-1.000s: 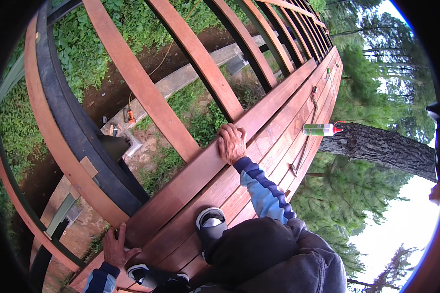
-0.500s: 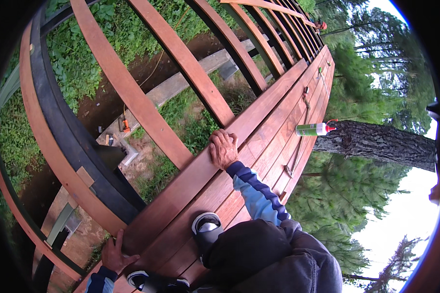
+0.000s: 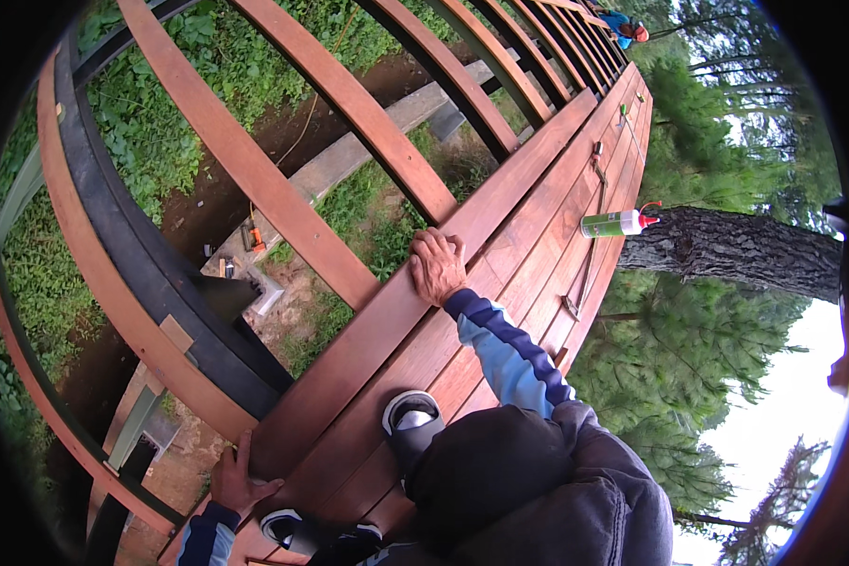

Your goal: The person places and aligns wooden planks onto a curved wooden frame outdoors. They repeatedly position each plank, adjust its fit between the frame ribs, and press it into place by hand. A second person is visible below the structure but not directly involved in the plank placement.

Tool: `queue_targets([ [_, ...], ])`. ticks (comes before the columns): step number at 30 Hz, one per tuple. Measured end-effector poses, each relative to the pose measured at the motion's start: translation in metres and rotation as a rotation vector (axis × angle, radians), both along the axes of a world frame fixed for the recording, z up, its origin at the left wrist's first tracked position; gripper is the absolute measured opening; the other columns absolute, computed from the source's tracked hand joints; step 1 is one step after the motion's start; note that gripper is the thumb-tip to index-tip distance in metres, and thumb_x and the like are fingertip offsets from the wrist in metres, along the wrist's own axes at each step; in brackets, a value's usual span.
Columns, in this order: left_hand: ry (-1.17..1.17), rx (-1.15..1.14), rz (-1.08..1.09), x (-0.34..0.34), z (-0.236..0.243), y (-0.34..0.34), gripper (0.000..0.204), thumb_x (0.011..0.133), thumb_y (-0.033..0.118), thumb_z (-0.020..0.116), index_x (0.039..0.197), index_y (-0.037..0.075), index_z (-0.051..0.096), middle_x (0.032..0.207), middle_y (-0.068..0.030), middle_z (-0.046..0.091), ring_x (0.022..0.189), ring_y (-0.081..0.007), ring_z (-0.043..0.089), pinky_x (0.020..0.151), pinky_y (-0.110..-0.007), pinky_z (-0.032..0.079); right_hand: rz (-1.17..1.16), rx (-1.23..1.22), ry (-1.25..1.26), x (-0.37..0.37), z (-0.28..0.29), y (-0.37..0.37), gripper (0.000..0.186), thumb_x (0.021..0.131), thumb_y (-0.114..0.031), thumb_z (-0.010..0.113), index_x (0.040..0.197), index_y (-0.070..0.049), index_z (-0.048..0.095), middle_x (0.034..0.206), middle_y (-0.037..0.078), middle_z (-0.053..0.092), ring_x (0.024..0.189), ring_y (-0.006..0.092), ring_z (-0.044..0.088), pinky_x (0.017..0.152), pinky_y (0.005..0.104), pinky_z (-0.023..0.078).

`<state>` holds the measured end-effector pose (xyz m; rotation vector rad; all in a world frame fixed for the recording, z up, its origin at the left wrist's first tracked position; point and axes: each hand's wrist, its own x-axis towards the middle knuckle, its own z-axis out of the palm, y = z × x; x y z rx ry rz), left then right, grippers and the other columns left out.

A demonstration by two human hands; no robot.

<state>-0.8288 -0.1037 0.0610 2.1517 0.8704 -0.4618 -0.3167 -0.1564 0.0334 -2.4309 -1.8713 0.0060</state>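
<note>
Along the inner edge of the deck lies a long reddish-brown wooden decking board [image 3: 335,384]. My right hand [image 3: 438,269] is over this board partway along, its fingers bent and closed on the edge facing the open joists. Down at the near end, my left hand [image 3: 240,483] rests against the board's end, fingers stretched and thumb held apart. More decking boards [image 3: 455,382] lie side by side to the right. My feet in dark slip-on sandals [image 3: 412,424] are on them.
Bare joists [image 3: 255,151] with open gaps run off to the left, above soil and plants. An orange power drill [image 3: 253,236] sits below. A white-and-green bottle with a red nozzle [image 3: 613,224] stands near a tree trunk [image 3: 726,253]. Another person [image 3: 621,28] is at the far end.
The view has shifted slightly, and both hands keep their places on the board. The other person at the far end shows more fully now.
</note>
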Motion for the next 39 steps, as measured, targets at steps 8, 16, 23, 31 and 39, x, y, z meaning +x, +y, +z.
queue_targets([
  [8, -0.017, -0.007, 0.164, -0.04, 0.016, 0.005, 0.103, 0.065, 0.061, 0.069, 0.136, -0.003, 0.03, 0.113, -0.0257, 0.05, 0.101, -0.0415, 0.048, 0.089, -0.048, 0.039, -0.008, 0.1, -0.007, 0.003, -0.014, -0.007, 0.027, 0.087, -0.021, 0.047, 0.111, -0.012, 0.055, 0.125, 0.007, 0.05, 0.125, 0.0223, 0.041, 0.1, 0.0475, 0.023],
  [16, 0.084, 0.325, 0.353, -0.113, 0.027, -0.014, 0.06, 0.085, 0.05, 0.055, 0.117, -0.001, 0.052, 0.107, -0.0194, 0.056, 0.102, -0.0364, 0.05, 0.09, -0.045, 0.04, 0.053, 0.169, -0.038, 0.007, -0.024, 0.0, 0.029, 0.092, -0.025, 0.039, 0.112, -0.015, 0.057, 0.123, 0.001, 0.054, 0.122, 0.0197, 0.044, 0.098, 0.0416, 0.024],
  [23, 0.088, 0.139, 0.67, -0.121, -0.005, -0.028, 0.058, 0.089, 0.054, 0.048, 0.075, -0.001, 0.059, 0.064, -0.0208, 0.054, 0.063, -0.0375, 0.054, 0.062, -0.045, 0.042, 0.198, 0.145, -0.092, -0.022, -0.024, -0.01, 0.032, 0.094, -0.025, 0.039, 0.115, -0.01, 0.057, 0.124, 0.005, 0.055, 0.123, 0.0251, 0.044, 0.101, 0.0435, 0.025],
  [31, 0.191, 0.24, 0.833, -0.116, -0.022, -0.033, 0.071, 0.087, 0.066, 0.036, 0.065, 0.004, 0.061, 0.063, -0.0197, 0.057, 0.064, -0.038, 0.057, 0.061, -0.045, 0.044, 0.153, 0.161, -0.084, -0.024, -0.03, -0.008, 0.032, 0.094, -0.028, 0.035, 0.108, -0.013, 0.059, 0.12, 0.004, 0.057, 0.121, 0.0274, 0.044, 0.101, 0.045, 0.024],
  [39, 0.229, 0.304, 0.86, -0.112, -0.022, -0.034, 0.059, 0.089, 0.055, 0.043, 0.065, 0.006, 0.065, 0.064, -0.0198, 0.059, 0.065, -0.0375, 0.059, 0.061, -0.046, 0.045, 0.124, 0.105, -0.093, -0.021, -0.03, -0.01, 0.031, 0.094, -0.029, 0.035, 0.107, -0.014, 0.058, 0.119, 0.004, 0.056, 0.123, 0.0276, 0.043, 0.101, 0.0472, 0.023],
])
